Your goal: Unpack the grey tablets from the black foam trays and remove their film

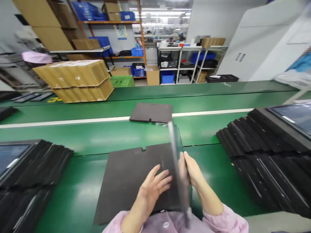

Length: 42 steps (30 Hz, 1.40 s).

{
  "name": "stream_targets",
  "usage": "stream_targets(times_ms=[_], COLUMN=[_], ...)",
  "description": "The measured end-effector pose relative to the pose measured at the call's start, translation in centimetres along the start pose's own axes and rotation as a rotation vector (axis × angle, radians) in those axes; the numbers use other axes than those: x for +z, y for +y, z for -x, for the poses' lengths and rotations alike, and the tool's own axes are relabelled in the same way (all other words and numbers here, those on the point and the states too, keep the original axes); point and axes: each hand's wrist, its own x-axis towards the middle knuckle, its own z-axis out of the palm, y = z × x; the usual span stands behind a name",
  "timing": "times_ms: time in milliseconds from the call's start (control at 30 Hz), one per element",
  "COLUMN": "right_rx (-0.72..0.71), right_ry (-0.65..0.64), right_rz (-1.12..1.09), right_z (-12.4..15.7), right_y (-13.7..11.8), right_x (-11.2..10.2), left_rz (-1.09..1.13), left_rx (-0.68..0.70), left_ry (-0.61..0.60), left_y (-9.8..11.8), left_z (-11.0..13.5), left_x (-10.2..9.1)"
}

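Note:
A thin, glossy flat panel [175, 155] stands almost edge-on to me above the bench and is blurred. My right hand [193, 168] is against its right side and appears to hold it, though some of the fingers are hidden. To the left of the panel, my left hand [156, 184] is open, its fingers spread and pointing toward the panel. That hand is over a large dark foam pad [123, 174] with a small notch in its far edge. Farther back, a smaller dark notched pad [152, 112] lies across the white line.
Stacked black trays rise on the left [48, 161] and right [257, 139], with a flat screen [295, 116] atop the right stack. Cardboard boxes [82, 79] sit on the green bench [102, 136] at the back left. Shelves with blue bins [167, 77] stand beyond.

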Motion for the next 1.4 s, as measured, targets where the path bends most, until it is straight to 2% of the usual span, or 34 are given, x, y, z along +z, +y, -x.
stream_targets(times_ms=[67, 133, 200, 267, 333, 400, 433, 467, 533, 600, 667, 733, 800, 867, 933, 1000, 1033, 1100, 1167, 1233, 1333, 1400], right_rx=[0.068, 0.129, 0.170, 0.211, 0.254, 0.259, 0.255, 0.265, 0.308, 0.346, 0.328, 0.284, 0.240, 0.196, 0.149, 0.087, 0.069, 0.005, -0.038, -0.054, -0.040, -0.013], right_ry=[0.185, 0.293, 0.273, 0.249, 0.227, 0.211, 0.214, 0.209, 0.154, 0.069, 0.040, 0.119, 0.199, 0.216, 0.195, 0.209, 0.226, 0.329, 0.396, 0.418, 0.429, 0.425], right_rz=[0.322, 0.612, 0.735, 0.848, 0.952, 1.060, 1.112, 1.149, 1.165, 1.114, 1.054, 0.937, 0.688, 0.396, 0.189, 0.093, 0.062, 0.027, 0.024, 0.038, 0.109, 0.193], right_z=[-0.5, -0.7, -0.7, -0.5, -0.2, 0.2, 0.4, 0.6, 1.0, 1.4, 1.8, 2.2, 2.3, 1.5, -0.8, -4.8, -7.3, -13.0, -19.2, -25.1, -32.2, -35.5], right_y=[1.3, 2.3, 3.0, 3.2, 3.0, 2.7, 2.7, 2.7, 3.2, 4.1, 4.9, 5.2, 4.6, 3.0, 0.6, -2.0, -3.2, -5.3, -6.6, -7.3, -6.9, -5.8], right_x=[0.2, 0.5, 0.9, 1.0, 0.9, 0.3, -0.1, -0.6, -1.5, -2.2, -2.6, -2.7, -2.8, -3.0, -3.3, -3.4, -3.4, -3.1, -2.5, -1.8, -1.4, -1.5], left_rz=[-0.109, -0.325, -0.620, -0.933, -1.202, -1.416, -1.495, -1.533, -1.484, -1.393, -1.382, -1.384, -1.336, -1.207, -0.967, -0.682, -0.583, -0.535, -0.640, -0.753, -0.829, -0.847], left_rx=[0.001, -0.017, -0.011, 0.099, 0.268, 0.325, 0.266, 0.149, -0.183, -0.432, -0.504, -0.497, -0.461, -0.353, -0.172, 0.008, 0.068, 0.107, 0.050, -0.026, -0.123, -0.174], left_ry=[0.065, 0.176, 0.337, 0.516, 0.693, 0.883, 0.987, 1.064, 1.092, 1.009, 0.978, 1.015, 1.042, 1.012, 0.917, 0.807, 0.801, 0.896, 1.067, 1.182, 1.161, 1.078], left_y=[-0.8, -1.3, -1.4, -0.8, 0.6, 2.5, 3.4, 4.2, 5.3, 5.7, 5.8, 6.2, 7.4, 9.3, 11.3, 13.0, 13.4, 13.2, 11.7, 9.1, 4.6, 2.1], left_z=[-0.7, -1.1, -1.0, -0.7, -0.1, 0.6, 1.0, 1.3, 2.1, 2.7, 3.1, 3.3, 3.1, 2.6, 1.9, 1.4, 1.3, 1.5, 2.2, 3.1, 4.4, 4.9], left_x=[-0.4, -1.7, -4.1, -7.1, -10.4, -13.4, -14.6, -15.7, -17.0, -17.4, -17.1, -16.3, -15.1, -13.6, -12.4, -11.8, -12.0, -13.3, -15.8, -18.9, -22.7, -23.9])
